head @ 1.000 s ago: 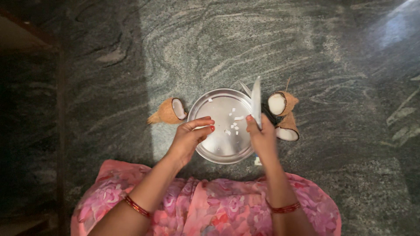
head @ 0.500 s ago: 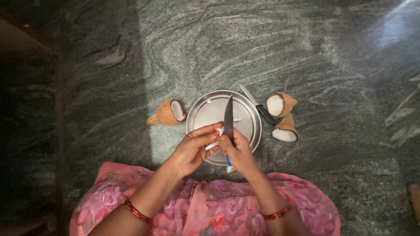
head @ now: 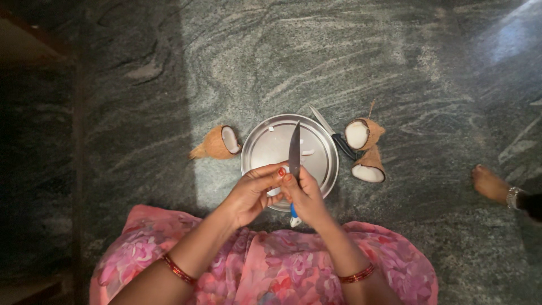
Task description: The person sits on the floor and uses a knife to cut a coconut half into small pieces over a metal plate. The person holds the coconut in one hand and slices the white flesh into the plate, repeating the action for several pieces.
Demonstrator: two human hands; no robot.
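While hands meet, two knives [head: 294, 148], three coconut pieces [head: 217, 143] show.

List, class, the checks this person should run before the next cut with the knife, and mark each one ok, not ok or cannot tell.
1. Right hand grips knife firmly: ok.
2. Blade points away from the body: ok.
3. Left hand fingers clear of the edge: cannot tell; they pinch a white coconut piece right beside it.
4. Steel plate sits under the hands: ok.
5. Second knife lies outside the working space: ok.
6. Another person's foot keeps away: ok.
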